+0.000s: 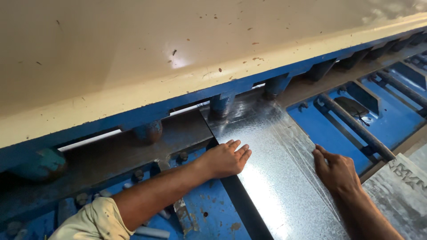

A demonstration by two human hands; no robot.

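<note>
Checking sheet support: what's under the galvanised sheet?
The galvanised sheet rests on the blue machine bed; a dark rail edge shows along its left side. Left hand and right hand press on top. The bed directly beneath is covered.

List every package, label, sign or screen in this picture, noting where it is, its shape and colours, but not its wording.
Raised lettering: cast into a grey metal plate at the lower right edge, beside the right hand; blocky, same grey as the plate, partly cut off.
No packages, paper labels or screens show anywhere.
</note>
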